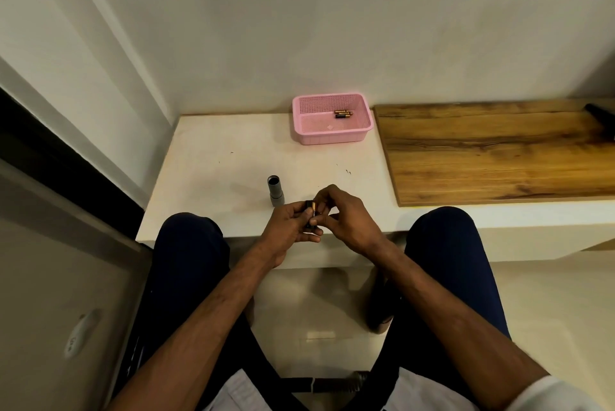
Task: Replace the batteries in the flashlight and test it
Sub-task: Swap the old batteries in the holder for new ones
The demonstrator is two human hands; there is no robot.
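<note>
The grey flashlight body (275,191) stands upright on the white table (233,161) with its open end up, just left of my hands. My left hand (289,224) grips a small dark battery holder with copper-topped batteries (311,211) over the table's front edge. My right hand (346,214) pinches the same holder from the right, its fingertips on a battery. Spare batteries (343,114) lie in the pink basket (332,134) at the back of the table.
A wooden board (492,151) covers the table's right part, with a dark cylinder (600,113) at its far right corner. A wall rises right behind the table. My knees sit below the front edge on either side.
</note>
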